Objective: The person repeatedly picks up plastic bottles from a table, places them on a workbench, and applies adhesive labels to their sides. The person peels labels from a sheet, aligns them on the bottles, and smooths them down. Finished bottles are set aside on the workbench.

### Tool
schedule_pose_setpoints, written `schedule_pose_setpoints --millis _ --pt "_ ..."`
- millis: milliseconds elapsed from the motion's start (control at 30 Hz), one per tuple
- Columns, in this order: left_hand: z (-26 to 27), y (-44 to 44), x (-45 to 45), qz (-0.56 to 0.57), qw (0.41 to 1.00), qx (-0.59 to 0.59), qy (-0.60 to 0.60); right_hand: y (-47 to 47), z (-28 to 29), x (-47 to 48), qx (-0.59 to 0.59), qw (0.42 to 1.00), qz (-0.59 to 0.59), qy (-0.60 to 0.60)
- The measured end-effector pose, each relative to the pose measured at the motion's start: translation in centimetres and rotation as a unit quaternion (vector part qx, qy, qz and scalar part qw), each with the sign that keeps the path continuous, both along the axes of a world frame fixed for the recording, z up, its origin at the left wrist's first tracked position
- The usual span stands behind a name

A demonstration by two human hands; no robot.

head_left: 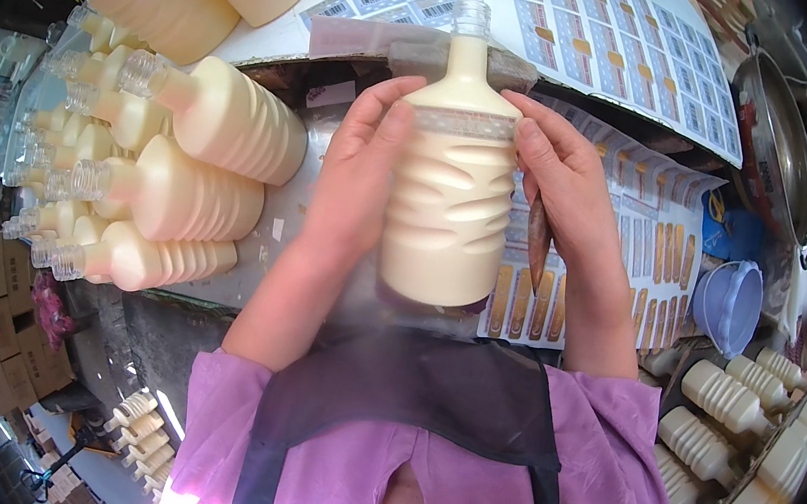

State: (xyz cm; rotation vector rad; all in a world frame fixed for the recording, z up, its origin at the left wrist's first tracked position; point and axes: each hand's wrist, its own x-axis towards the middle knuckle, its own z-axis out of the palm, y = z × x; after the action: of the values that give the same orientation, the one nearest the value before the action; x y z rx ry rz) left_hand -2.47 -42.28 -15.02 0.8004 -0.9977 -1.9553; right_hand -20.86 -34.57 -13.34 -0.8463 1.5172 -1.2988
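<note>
A cream bottle (447, 204) with a clear threaded neck and wavy grooves lies before me, its neck pointing away. Around its shoulder runs a printed grey band label (465, 123). My left hand (363, 160) grips the bottle's left side, the thumb close to the band's left end. On the opposite side, my right hand (562, 177) presses thumb and fingers to the label's right end. A brown pointed hand tool (537, 242) hangs under that same palm, tip towards me. The neck lies over a grey block or pad (505, 70); the bottle's underside is hidden.
Several cream bottles (238, 122) lie stacked at left. Label sheets (596, 34) cover the white board beyond, and more sheets (665, 246) lie at right. A blue bucket (728, 307) and a metal pan (775, 146) stand farther right, above crated bottles (722, 397).
</note>
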Motion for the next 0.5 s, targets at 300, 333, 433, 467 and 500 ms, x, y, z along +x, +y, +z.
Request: schedule_pose_setpoints --millis 300,333,433,467,500 --pt "-0.69 -0.02 -0.69 0.041 0.999 0.004 -0.011 0.09 0.09 0.28 -0.001 1.000 -0.007 -0.020" --pt "-0.67 -0.01 -0.70 0.040 0.999 0.005 -0.012 0.10 0.11 0.27 -0.003 1.000 -0.008 -0.024" --pt "-0.63 0.04 -0.75 0.040 0.999 0.006 -0.010 0.07 0.11 0.34 -0.008 1.000 -0.009 -0.026" --pt "-0.63 0.04 -0.77 0.040 0.999 0.006 -0.010 0.06 0.10 0.39 -0.007 0.999 -0.012 -0.030" --pt "-0.64 0.04 -0.79 0.041 0.999 0.006 -0.007 0.05 0.08 0.43 -0.011 0.999 -0.011 -0.032"
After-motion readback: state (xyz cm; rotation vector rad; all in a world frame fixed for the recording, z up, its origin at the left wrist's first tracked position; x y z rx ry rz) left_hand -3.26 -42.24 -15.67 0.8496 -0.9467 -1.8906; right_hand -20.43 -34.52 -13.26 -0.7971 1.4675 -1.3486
